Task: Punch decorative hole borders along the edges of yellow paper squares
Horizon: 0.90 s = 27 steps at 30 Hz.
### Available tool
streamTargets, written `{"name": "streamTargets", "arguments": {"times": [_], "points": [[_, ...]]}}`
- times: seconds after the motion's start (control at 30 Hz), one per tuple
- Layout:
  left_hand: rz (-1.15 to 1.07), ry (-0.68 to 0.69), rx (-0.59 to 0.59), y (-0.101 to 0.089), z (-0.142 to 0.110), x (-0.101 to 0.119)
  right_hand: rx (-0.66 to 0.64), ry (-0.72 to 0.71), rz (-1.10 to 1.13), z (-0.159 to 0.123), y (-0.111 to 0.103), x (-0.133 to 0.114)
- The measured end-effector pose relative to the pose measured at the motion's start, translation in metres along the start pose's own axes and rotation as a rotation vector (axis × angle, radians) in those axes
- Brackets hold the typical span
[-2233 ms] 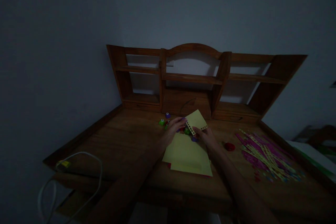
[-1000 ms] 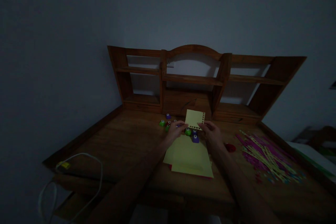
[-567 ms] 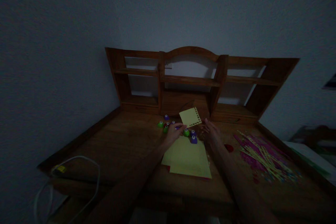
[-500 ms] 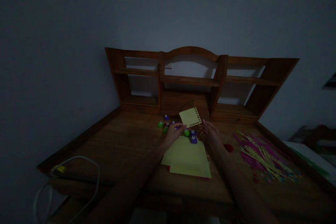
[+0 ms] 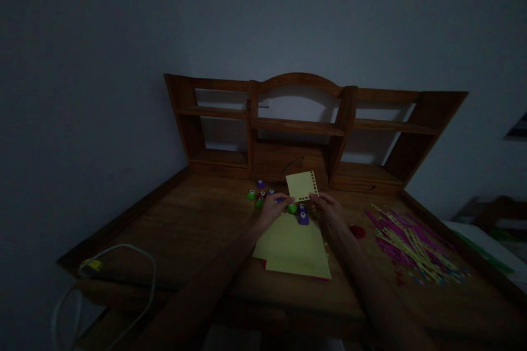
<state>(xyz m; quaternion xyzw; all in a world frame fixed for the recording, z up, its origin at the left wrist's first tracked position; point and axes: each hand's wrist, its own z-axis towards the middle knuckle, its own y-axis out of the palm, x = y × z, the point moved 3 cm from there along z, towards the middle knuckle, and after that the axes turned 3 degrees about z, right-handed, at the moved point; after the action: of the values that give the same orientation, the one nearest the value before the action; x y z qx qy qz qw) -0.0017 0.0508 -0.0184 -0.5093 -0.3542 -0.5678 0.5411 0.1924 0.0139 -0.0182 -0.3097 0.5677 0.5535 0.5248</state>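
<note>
A yellow sheet of paper [image 5: 300,185], with small shapes punched along its right and lower edges, is held up above the desk. My left hand [image 5: 274,209] pinches its lower left corner. At its lower right corner, the fingers of my right hand [image 5: 330,210] are closed on the paper too. Just below the sheet stand a green craft punch [image 5: 292,208] and a purple craft punch [image 5: 303,219]. Several more punches, among them a green one [image 5: 251,194], sit left of and behind my left hand. Under my wrists lies a stack of yellow paper [image 5: 294,247].
A red round object [image 5: 357,231] lies right of my right forearm. Further right is a pile of yellow and pink punched paper strips [image 5: 411,241] with scattered bits. A wooden shelf unit [image 5: 296,127] rises at the back. A white cable [image 5: 154,271] loops over the left front edge.
My right hand has moved left and taken hold of the sheet's lower right corner. The sheet has turned more upright and shifted slightly right. My left hand keeps its grip.
</note>
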Motion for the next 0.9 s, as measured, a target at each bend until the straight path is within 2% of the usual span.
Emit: {"name": "streamTargets", "arguments": {"times": [0.2,0.37,0.53,0.7,0.8,0.9], "points": [[0.009,-0.004,0.047,-0.002,0.0,0.003,0.084,0.008,-0.005,-0.001,-0.006,-0.002],[-0.003,-0.072,0.003,-0.002,-0.006,0.008,0.087,-0.001,-0.04,-0.003,-0.009,-0.006],[-0.096,-0.034,0.079,-0.004,-0.006,0.011,0.145,0.027,0.009,0.002,-0.012,0.0],[-0.165,-0.051,0.129,-0.003,-0.004,0.011,0.104,0.014,0.106,0.007,-0.01,0.004],[-0.149,-0.06,0.137,-0.003,-0.004,0.01,0.062,0.021,0.124,0.007,-0.009,0.005],[-0.108,-0.047,0.117,-0.002,-0.004,0.01,0.075,0.031,0.133,0.006,-0.009,0.004]]}}
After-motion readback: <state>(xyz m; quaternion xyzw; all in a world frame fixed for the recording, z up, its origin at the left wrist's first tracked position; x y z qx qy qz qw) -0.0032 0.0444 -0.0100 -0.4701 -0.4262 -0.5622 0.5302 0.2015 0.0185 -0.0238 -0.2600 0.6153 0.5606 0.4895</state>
